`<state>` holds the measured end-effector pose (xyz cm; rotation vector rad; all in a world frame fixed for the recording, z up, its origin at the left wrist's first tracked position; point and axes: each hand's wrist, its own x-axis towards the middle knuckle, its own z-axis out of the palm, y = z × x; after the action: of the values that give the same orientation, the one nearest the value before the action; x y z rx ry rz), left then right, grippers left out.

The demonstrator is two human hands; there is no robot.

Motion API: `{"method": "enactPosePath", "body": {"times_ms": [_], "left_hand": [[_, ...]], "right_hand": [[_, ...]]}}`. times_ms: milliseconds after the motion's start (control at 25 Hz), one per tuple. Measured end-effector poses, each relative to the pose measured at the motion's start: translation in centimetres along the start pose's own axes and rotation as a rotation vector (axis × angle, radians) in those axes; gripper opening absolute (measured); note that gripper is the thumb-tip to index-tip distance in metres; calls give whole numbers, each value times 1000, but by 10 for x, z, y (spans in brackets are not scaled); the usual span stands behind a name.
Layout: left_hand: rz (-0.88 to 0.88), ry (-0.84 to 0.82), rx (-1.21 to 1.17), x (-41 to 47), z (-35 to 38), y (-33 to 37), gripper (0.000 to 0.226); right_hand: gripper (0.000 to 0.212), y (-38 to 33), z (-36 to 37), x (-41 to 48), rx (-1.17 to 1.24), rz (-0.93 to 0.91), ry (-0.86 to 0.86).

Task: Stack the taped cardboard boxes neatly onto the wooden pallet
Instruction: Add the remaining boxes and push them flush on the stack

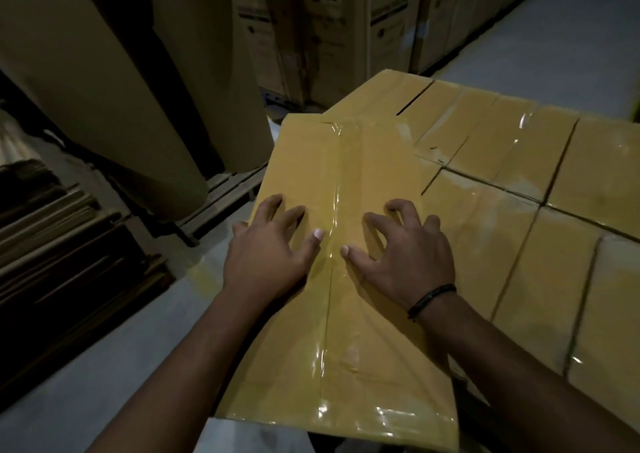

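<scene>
A taped yellow-brown cardboard box (346,161) lies flat in front of me, on top of a layer of similar taped boxes (519,182), and it overhangs that layer toward me and to the left. Glossy clear tape runs down its middle seam. My left hand (270,248) rests on its top left of the seam, fingers spread and bent. My right hand (405,248), with a black band on the wrist, presses down right of the seam in the same way. The pallet under the stack is hidden.
Large rolls of brown paper (104,89) stand on a wooden pallet (228,193) at the left. Tall printed cartons (329,30) line the back. Flat dark cardboard sheets (62,244) are piled at the far left. Pale floor (121,366) shows at lower left.
</scene>
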<state>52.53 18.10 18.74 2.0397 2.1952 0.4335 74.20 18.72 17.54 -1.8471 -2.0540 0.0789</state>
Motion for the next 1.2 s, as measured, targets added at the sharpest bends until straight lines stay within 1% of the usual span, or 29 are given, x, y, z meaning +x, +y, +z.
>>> {"method": "enactPosePath", "body": {"times_ms": [80,160,240,320,400,480,560,640,800,880,1000,1120,1200], "left_hand": [[27,8,13,41,-2,-37,76],[17,6,11,89,-10,-76,74],[-25,17,-21,136,-25,-108,72],[-26,18,-34,180,-41,-134,70],[7,19,-33,225,-48,-158,67],[19,13,-27,258,-48,-180,68],[48,-2,-69,287,-46,-203,70],[84,-14,-95,320,-44,-222,72],[213,-116,-87,367,-33,-254,63],[283,-157,-67,388,-23,-270,69],[399,-181,-113,408,-9,-294,72],[442,-232,-152,424,9,-308,66],[482,-278,-161,428,24,-318,66]], "right_hand": [[66,-33,21,38,4,-3,26],[63,-69,43,87,37,22,41],[62,-104,61,132,64,62,27],[61,-136,78,174,91,88,2],[61,-156,92,214,115,108,13],[60,-176,105,242,82,121,25],[60,-192,121,265,65,128,39],[58,-206,139,282,59,188,53],[56,-241,181,295,11,344,87],[55,-257,201,297,-20,439,110],[57,-280,228,298,-33,570,134],[57,-294,253,296,-45,692,152],[57,-301,270,291,-61,744,154]]}}
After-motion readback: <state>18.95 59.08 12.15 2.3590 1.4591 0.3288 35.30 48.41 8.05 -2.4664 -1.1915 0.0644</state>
